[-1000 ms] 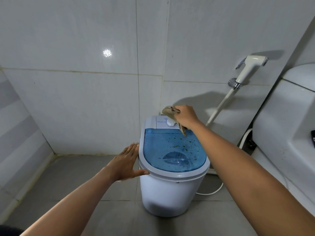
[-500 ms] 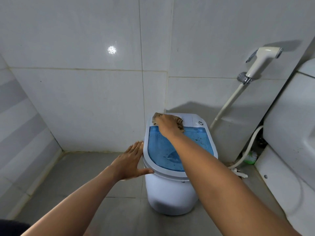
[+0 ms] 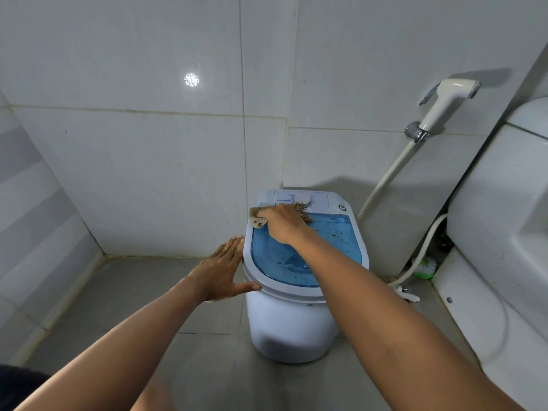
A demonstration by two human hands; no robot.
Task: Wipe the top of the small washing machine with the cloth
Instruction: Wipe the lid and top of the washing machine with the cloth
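A small white washing machine point(image 3: 292, 327) stands on the grey floor against the tiled wall. Its top has a translucent blue lid point(image 3: 341, 247) speckled with dark bits on the right side, and a white control panel with a dial point(image 3: 302, 200) at the back. My right hand point(image 3: 283, 222) presses a tan cloth point(image 3: 257, 219) flat on the lid's back left corner, just in front of the panel. My left hand point(image 3: 221, 269) rests with fingers spread against the machine's left rim, thumb on the front edge.
A white toilet tank and bowl point(image 3: 498, 232) fill the right side. A bidet sprayer point(image 3: 444, 99) hangs on the wall with its hose point(image 3: 385, 179) running down behind the machine. A white cord and plug point(image 3: 407, 293) lie on the floor at the right. Open floor lies left.
My right hand brought the cloth down from above the dial onto the top, then slid it left and slightly toward me along the lid's back edge. My left hand stayed on the rim.
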